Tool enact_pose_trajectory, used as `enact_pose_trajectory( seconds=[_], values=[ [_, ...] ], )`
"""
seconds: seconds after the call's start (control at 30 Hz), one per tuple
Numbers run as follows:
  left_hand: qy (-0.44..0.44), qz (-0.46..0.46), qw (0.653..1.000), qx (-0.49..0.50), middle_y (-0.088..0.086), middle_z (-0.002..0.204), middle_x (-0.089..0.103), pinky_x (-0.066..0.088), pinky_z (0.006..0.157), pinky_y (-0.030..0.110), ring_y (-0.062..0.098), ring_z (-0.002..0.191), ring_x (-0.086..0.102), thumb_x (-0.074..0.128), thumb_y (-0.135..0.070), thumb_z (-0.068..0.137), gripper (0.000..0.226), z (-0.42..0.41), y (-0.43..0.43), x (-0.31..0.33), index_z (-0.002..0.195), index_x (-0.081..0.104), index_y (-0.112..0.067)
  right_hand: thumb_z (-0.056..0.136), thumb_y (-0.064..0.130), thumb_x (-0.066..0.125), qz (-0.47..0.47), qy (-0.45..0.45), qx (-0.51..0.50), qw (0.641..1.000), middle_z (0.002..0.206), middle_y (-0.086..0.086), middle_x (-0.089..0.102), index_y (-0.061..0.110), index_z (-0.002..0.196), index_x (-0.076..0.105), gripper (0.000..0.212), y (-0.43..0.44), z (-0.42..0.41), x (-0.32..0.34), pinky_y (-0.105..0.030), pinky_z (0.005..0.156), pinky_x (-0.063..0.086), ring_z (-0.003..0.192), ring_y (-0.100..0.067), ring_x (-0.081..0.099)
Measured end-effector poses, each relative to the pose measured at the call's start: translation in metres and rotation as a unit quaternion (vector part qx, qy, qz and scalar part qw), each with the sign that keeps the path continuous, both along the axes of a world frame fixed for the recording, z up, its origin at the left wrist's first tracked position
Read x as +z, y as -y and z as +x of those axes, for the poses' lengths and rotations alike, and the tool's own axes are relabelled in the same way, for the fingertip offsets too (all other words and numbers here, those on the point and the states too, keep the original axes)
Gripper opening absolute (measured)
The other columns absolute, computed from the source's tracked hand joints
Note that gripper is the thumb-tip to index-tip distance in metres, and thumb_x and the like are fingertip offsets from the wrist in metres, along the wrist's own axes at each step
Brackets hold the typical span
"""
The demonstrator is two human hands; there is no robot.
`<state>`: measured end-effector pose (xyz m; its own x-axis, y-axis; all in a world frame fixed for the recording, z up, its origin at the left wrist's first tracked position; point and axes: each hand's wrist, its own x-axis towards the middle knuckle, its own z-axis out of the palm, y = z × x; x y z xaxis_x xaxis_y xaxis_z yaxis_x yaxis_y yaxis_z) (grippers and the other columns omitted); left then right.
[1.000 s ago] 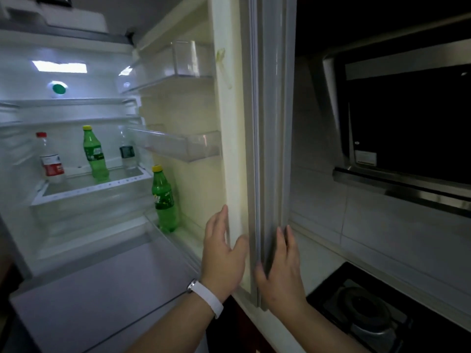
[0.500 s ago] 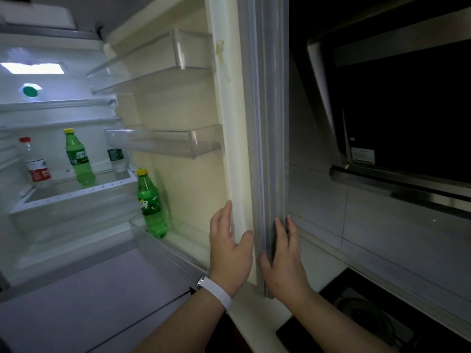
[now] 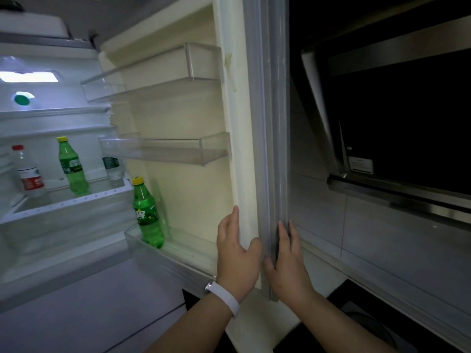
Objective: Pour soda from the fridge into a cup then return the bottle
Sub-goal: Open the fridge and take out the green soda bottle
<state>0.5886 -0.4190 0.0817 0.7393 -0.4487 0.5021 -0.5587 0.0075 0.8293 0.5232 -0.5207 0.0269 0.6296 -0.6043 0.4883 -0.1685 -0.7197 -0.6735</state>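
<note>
The left arm [image 3: 196,324] and the right arm [image 3: 339,324] show at about 6 o'clock in the view, and both are bare as far down as can be seen. The left hand [image 3: 237,253] has a white band [image 3: 225,298] round its wrist, smooth and plain, like a watch strap. At the 10 o'clock end of the band sits a small shiny silver piece [image 3: 209,286], and the right hand [image 3: 288,263] and its wrist are bare.

Left grip [image 3: 237,253]: pressing flat on the fridge door [image 3: 193,194] at its inner edge.
Right grip [image 3: 288,258]: lying flat along its grey gasket [image 3: 270,123].
</note>
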Motion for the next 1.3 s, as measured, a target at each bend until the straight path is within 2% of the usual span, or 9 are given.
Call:
enact_pose_trajectory(
  seconds=[0.27, 0.4, 0.47, 0.57, 0.7, 0.83, 0.97, 1.07, 1.3],
  values=[
    [-0.021, 0.019, 0.999, -0.035, -0.014, 0.143, 0.029, 0.032, 0.116, 0.039, 0.005, 0.135, 0.033, 0.059, -0.008, 0.091, 0.075, 0.003, 0.008, 0.003, 0.153, 0.023, -0.030, 0.096, 0.020, 0.055, 0.020, -0.001, -0.006, 1.000, 0.162, 0.007, -0.015, 0.027, 0.154, -0.004, 0.082, 0.011, 0.003, 0.002, -0.025, 0.113, 0.014, 0.150, -0.016, 0.003],
    [-0.015, 0.031, 0.998, -0.044, -0.007, 0.148, 0.032, 0.030, 0.117, 0.038, 0.005, 0.134, 0.035, 0.060, -0.008, 0.091, 0.072, 0.008, 0.004, 0.004, 0.152, 0.027, -0.028, 0.094, 0.022, 0.057, 0.037, -0.003, 0.000, 0.999, 0.162, 0.008, -0.008, 0.028, 0.155, 0.002, 0.082, 0.011, -0.001, 0.005, -0.025, 0.113, 0.018, 0.149, -0.016, 0.008],
    [-0.005, 0.040, 0.998, -0.047, -0.006, 0.147, 0.034, 0.031, 0.117, 0.036, 0.006, 0.132, 0.037, 0.060, -0.010, 0.091, 0.070, 0.013, -0.003, 0.005, 0.151, 0.028, -0.028, 0.093, 0.022, 0.058, 0.021, 0.004, -0.021, 1.000, 0.161, 0.005, 0.002, 0.025, 0.155, 0.010, 0.078, 0.005, -0.004, 0.009, -0.031, 0.114, 0.023, 0.146, -0.017, 0.015],
    [0.004, 0.041, 0.999, -0.033, -0.008, 0.142, 0.037, 0.035, 0.111, 0.031, 0.009, 0.129, 0.041, 0.062, -0.010, 0.091, 0.067, 0.026, -0.020, 0.007, 0.148, 0.033, -0.029, 0.087, 0.019, 0.061, -0.078, 0.045, -0.065, 0.994, 0.151, -0.006, 0.028, 0.015, 0.145, 0.035, 0.064, -0.012, -0.007, 0.018, -0.036, 0.108, 0.033, 0.135, -0.022, 0.031],
    [0.003, 0.036, 0.999, 0.007, -0.010, 0.127, 0.045, 0.040, 0.099, 0.028, 0.009, 0.117, 0.048, 0.064, -0.006, 0.088, 0.056, 0.055, -0.047, 0.012, 0.138, 0.047, -0.025, 0.083, 0.027, 0.052, -0.126, 0.092, 0.001, 0.988, 0.132, 0.002, 0.042, 0.015, 0.125, 0.052, 0.043, -0.046, 0.002, 0.040, -0.032, 0.098, 0.038, 0.121, -0.015, 0.042],
    [-0.032, 0.019, 0.999, 0.034, -0.006, 0.126, 0.050, 0.043, 0.096, 0.031, 0.010, 0.114, 0.050, 0.063, -0.006, 0.089, 0.046, 0.087, -0.080, 0.012, 0.128, 0.052, -0.029, 0.087, 0.030, 0.049, -0.116, 0.050, 0.086, 0.988, 0.122, 0.015, 0.043, 0.018, 0.122, 0.054, 0.037, -0.072, 0.026, 0.057, -0.022, 0.093, 0.037, 0.114, -0.006, 0.044],
    [-0.041, 0.034, 0.997, 0.052, -0.002, 0.125, 0.051, 0.042, 0.095, 0.032, 0.012, 0.116, 0.049, 0.064, -0.012, 0.089, 0.044, 0.129, -0.115, 0.006, 0.129, 0.052, -0.026, 0.092, 0.030, 0.054, -0.045, -0.002, 0.123, 0.991, 0.122, 0.017, 0.045, 0.024, 0.126, 0.050, 0.034, -0.086, 0.063, 0.062, -0.025, 0.097, 0.042, 0.113, -0.003, 0.047],
    [-0.056, 0.053, 0.995, 0.056, 0.002, 0.127, 0.051, 0.043, 0.097, 0.033, 0.016, 0.118, 0.049, 0.063, -0.007, 0.090, 0.047, 0.169, -0.136, 0.003, 0.135, 0.052, -0.016, 0.093, 0.032, 0.055, -0.014, -0.054, 0.126, 0.991, 0.125, 0.016, 0.047, 0.025, 0.128, 0.050, 0.036, -0.094, 0.094, 0.061, -0.023, 0.097, 0.041, 0.114, -0.001, 0.048],
    [-0.067, 0.077, 0.994, 0.035, -0.001, 0.129, 0.051, 0.039, 0.095, 0.028, 0.012, 0.120, 0.047, 0.062, -0.011, 0.091, 0.044, 0.270, -0.169, 0.000, 0.134, 0.053, -0.019, 0.090, 0.037, 0.056, 0.036, -0.179, 0.058, 0.981, 0.122, 0.002, 0.057, 0.020, 0.123, 0.055, 0.037, -0.113, 0.184, 0.061, -0.027, 0.090, 0.043, 0.102, -0.013, 0.057]
  ],
)
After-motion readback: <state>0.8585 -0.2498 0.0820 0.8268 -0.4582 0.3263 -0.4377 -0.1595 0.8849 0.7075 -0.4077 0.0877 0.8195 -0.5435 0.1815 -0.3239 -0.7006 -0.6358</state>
